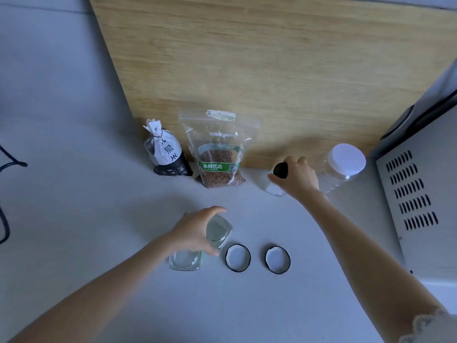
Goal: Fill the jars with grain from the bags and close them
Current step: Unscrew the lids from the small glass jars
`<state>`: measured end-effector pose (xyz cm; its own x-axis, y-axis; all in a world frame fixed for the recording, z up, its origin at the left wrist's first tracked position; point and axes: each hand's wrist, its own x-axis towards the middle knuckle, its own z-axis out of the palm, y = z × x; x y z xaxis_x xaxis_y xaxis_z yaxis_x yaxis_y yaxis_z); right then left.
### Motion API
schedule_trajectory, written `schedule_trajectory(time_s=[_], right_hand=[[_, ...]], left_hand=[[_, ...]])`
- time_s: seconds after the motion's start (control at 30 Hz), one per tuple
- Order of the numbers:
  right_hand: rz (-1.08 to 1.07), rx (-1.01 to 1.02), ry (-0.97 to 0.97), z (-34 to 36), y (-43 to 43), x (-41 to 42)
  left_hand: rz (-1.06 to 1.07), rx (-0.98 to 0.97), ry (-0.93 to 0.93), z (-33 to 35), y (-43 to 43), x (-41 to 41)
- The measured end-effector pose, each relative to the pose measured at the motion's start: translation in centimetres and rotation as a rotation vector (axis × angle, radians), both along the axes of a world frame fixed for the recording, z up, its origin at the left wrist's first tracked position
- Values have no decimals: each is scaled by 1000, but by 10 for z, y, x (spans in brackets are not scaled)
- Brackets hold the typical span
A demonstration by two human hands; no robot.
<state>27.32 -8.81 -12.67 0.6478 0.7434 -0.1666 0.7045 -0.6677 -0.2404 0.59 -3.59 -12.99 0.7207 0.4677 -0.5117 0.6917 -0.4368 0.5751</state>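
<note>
My left hand (195, 231) grips an open glass jar (218, 231) near the front of the white counter. A second open glass jar (185, 259) stands just below it. Two black-rimmed lids (238, 257) (277, 259) lie upside down to their right. At the back my right hand (298, 177) holds a small jar (275, 188) by its black lid (280, 170). A clear bag of brown grain with a green label (217, 159) and a tied black-and-white rice bag (165, 152) lean on the wooden board (272, 58).
A large clear plastic jar with a white lid (342, 164) stands right of my right hand. A grey appliance with vent slots (420, 194) fills the right side. A black cable (10, 167) runs along the left edge.
</note>
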Motion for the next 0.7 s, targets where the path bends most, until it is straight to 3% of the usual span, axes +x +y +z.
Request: schedule_trajectory(time_s=[0.13, 0.27, 0.4, 0.57, 0.7], right_hand=[[53, 141, 3, 18, -20, -25], [102, 317, 103, 47, -50, -67], [168, 461, 191, 70, -71, -99], [425, 636, 2, 70, -94, -101], [738, 654, -12, 69, -104, -94]], left_hand=[[12, -121, -53, 23, 6, 5], [-11, 78, -223, 42, -7, 32], [29, 97, -408, 53, -24, 53], [-20, 20, -446, 61, -38, 44], [-119, -209, -374, 60, -36, 34]])
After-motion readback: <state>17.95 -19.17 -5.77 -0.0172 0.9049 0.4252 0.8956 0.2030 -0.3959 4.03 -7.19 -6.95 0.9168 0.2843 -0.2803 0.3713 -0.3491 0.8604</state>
